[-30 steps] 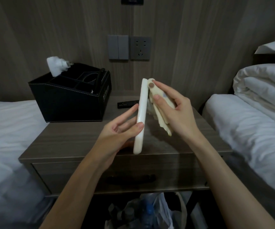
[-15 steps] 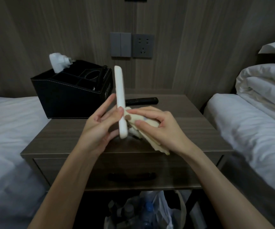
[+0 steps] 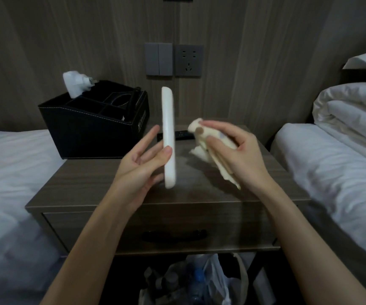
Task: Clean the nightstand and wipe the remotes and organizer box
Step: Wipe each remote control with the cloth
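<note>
Your left hand (image 3: 143,164) pinches the white remote (image 3: 168,137) upright on edge; your right hand (image 3: 237,154) grips the cloth (image 3: 204,139) just right, apart.

Two remotes — one white remote (image 3: 168,137), one black remote (image 3: 181,135) — two hands, left hand (image 3: 143,166) and right hand (image 3: 240,157), one cloth (image 3: 201,138), one organizer box (image 3: 89,133), one plug adapter (image 3: 74,84), one bench (image 3: 102,186), one wall switch (image 3: 159,59), one socket (image 3: 188,60), one rubbish bag (image 3: 210,280).
</note>
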`<state>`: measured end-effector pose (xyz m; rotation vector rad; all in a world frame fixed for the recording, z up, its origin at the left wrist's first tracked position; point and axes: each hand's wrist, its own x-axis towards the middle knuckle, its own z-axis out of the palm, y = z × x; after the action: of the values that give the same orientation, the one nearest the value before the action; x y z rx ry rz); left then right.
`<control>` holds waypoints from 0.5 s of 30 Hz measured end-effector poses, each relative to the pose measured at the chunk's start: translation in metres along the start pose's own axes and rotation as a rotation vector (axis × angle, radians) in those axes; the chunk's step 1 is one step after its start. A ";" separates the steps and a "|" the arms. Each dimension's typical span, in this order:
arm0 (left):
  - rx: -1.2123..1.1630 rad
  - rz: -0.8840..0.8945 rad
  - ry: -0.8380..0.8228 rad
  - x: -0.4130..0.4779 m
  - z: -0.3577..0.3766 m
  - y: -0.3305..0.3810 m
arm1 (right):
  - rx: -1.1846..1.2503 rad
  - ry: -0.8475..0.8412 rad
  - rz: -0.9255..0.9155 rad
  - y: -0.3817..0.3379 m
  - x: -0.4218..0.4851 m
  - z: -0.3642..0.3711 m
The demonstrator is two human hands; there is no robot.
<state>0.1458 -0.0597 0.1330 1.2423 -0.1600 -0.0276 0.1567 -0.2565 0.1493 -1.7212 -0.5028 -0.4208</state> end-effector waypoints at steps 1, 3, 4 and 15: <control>0.015 -0.015 -0.043 0.000 0.002 -0.002 | -0.008 0.043 -0.023 -0.001 0.002 -0.001; 0.041 -0.051 -0.117 -0.002 0.006 -0.004 | -0.041 0.088 -0.049 -0.001 0.007 -0.003; 0.058 -0.067 -0.149 -0.003 0.008 -0.006 | -0.048 0.105 -0.058 -0.001 0.009 -0.004; -0.041 -0.040 -0.183 0.001 0.009 -0.017 | -0.056 -0.016 -0.041 0.003 0.006 0.010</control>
<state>0.1468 -0.0738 0.1195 1.2009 -0.2921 -0.1783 0.1635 -0.2468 0.1480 -1.7721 -0.5426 -0.4549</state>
